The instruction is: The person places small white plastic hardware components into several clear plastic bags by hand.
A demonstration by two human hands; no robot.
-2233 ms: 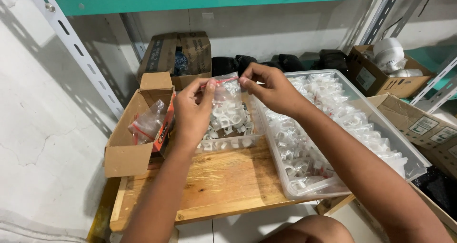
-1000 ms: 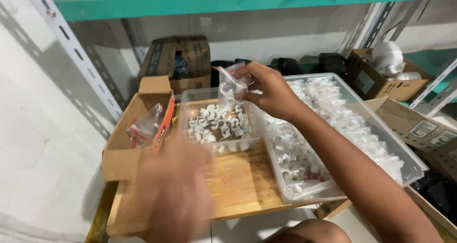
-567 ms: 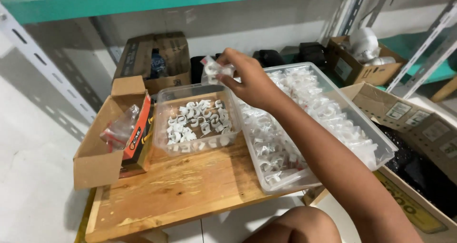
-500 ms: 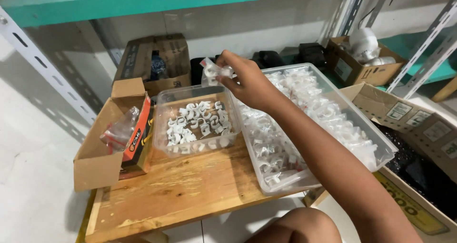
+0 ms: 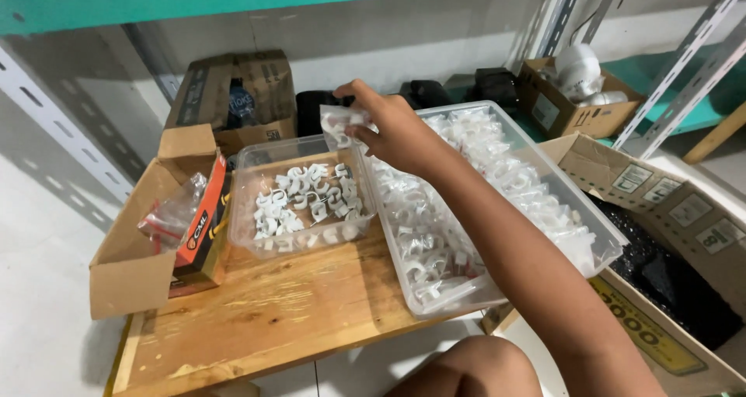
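Note:
My right hand (image 5: 392,131) reaches forward and pinches a crumpled clear plastic bag (image 5: 339,124), held above the back edge of a small clear tub (image 5: 241,187). That tub holds loose white plastic cable clips (image 5: 305,203). To its right lies a long clear tray (image 5: 571,195) filled with several bagged white clips (image 5: 497,172). Both containers rest on a wooden board (image 5: 272,319). My left hand is out of view.
An open cardboard box (image 5: 128,276) with red-and-clear packets (image 5: 167,218) and a small orange carton (image 5: 203,226) stands at the left. More cardboard boxes sit behind (image 5: 233,94) and to the right (image 5: 668,203). Metal shelf posts (image 5: 47,113) rise at both sides. My knee (image 5: 474,366) is below.
My left hand let go of the bag and dropped out of view. The clips now lie loose in the small tub, and my right hand holds the emptied bag farther back.

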